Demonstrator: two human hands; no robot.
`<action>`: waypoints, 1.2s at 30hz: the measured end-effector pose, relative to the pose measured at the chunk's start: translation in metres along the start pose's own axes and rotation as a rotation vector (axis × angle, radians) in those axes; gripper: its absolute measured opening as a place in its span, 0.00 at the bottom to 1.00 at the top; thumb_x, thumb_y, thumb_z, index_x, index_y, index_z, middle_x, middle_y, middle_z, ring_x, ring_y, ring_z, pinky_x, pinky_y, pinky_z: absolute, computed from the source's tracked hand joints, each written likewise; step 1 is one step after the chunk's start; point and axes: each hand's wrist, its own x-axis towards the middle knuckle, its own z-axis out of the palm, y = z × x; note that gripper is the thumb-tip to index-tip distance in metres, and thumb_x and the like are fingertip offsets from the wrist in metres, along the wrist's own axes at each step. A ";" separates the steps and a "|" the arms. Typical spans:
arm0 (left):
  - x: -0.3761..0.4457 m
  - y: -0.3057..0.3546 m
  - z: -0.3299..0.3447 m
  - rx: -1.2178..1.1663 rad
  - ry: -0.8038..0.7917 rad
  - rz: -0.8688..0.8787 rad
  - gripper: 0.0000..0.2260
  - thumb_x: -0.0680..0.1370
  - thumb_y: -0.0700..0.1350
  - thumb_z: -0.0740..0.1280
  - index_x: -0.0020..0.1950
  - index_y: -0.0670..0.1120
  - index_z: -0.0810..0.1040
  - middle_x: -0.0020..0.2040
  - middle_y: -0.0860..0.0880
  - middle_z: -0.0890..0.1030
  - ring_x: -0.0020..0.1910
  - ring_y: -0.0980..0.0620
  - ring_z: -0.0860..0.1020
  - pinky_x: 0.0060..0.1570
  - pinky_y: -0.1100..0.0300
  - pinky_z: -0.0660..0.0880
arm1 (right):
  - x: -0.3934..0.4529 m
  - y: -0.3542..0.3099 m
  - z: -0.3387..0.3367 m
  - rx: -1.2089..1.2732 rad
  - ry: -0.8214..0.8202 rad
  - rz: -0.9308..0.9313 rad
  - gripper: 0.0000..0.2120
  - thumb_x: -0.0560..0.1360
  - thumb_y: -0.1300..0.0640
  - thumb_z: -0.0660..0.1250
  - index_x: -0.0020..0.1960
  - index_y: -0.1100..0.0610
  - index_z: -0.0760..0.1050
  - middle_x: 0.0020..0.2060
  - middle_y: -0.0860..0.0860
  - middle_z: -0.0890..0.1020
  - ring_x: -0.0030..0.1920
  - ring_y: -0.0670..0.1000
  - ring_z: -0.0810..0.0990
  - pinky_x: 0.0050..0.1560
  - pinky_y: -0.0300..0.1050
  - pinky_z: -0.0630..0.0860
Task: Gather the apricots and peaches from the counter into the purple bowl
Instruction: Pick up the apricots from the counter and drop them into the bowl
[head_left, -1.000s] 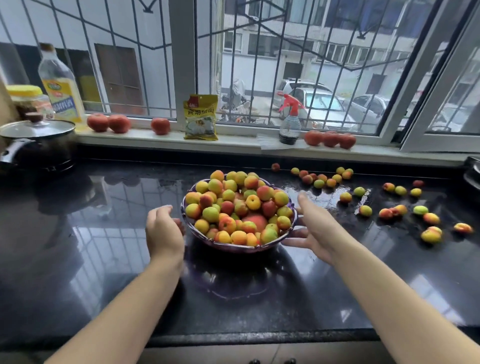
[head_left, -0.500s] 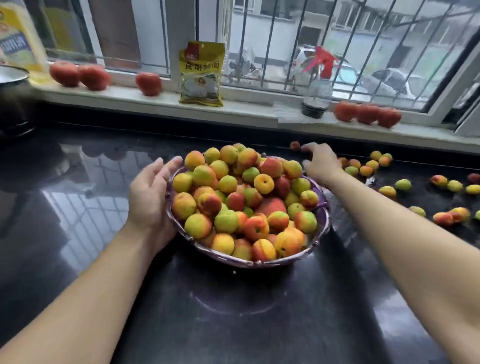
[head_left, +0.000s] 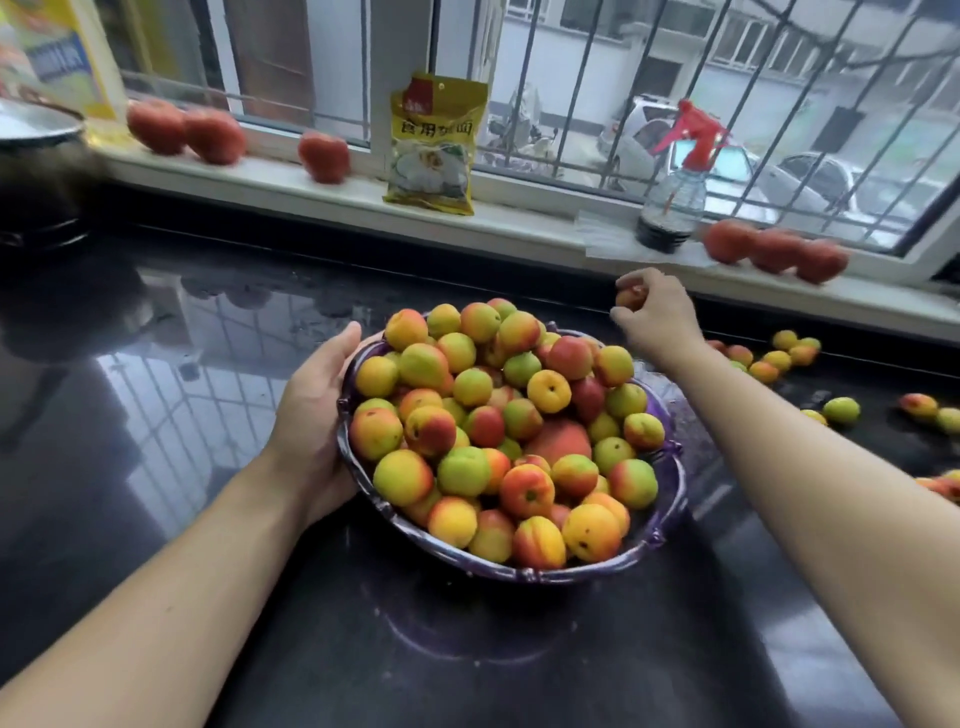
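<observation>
Right hand (head_left: 657, 317) is beyond the far-right rim of the purple bowl (head_left: 519, 574), fingers curled round one small apricot (head_left: 630, 298), pinched between thumb and fingertips and lifted off the surface (head_left: 156, 467). Left hand (head_left: 317, 421) is flat against the bowl's left wall, fingers straight along the rim with the thumb under the edge, bracing it and gripping no fruit.

Key relation: the bowl lies toward the person and to the left of the held apricot, so the drop looks like a short pull back over the far-right rim. The right hand is the nearer one by far; the left is on the opposite side of the bowl and busy steadying.

Bowl is heaped with fruit (head_left: 498, 431) well above the rim, one larger peach (head_left: 563, 439) half buried near the middle. My read: a flat spot is hard to find, and anything set on the slope may roll off. Best landing looks like the crown or the far side, placed rather than dropped.

Still to gather: loose apricots (head_left: 779, 358) on the surface to the right of the bowl, a cluster near the back edge and more scattered further right. All are on the right hand's side. Several red fruits (head_left: 322, 156) sit on the sill (head_left: 519, 223) behind the bowl, off the surface; whether they count is unclear.
</observation>
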 end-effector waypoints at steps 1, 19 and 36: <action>-0.001 -0.001 0.001 0.001 0.000 0.001 0.30 0.87 0.61 0.51 0.77 0.41 0.75 0.71 0.37 0.82 0.70 0.38 0.81 0.67 0.41 0.79 | -0.014 -0.010 -0.018 0.176 0.005 0.021 0.14 0.74 0.58 0.71 0.59 0.54 0.77 0.52 0.55 0.80 0.49 0.57 0.82 0.54 0.48 0.79; -0.018 0.004 0.013 -0.011 0.008 0.020 0.27 0.88 0.54 0.53 0.55 0.44 0.91 0.63 0.40 0.86 0.62 0.40 0.86 0.63 0.43 0.78 | -0.202 -0.034 -0.087 0.094 0.204 0.117 0.07 0.77 0.60 0.67 0.44 0.50 0.80 0.38 0.43 0.82 0.41 0.45 0.79 0.40 0.34 0.71; -0.013 -0.002 0.006 0.015 -0.021 0.060 0.22 0.87 0.52 0.55 0.72 0.43 0.80 0.67 0.41 0.85 0.65 0.42 0.84 0.62 0.47 0.83 | -0.003 0.049 -0.007 -0.942 -0.142 0.007 0.27 0.79 0.55 0.59 0.77 0.53 0.62 0.70 0.61 0.72 0.70 0.65 0.65 0.73 0.61 0.60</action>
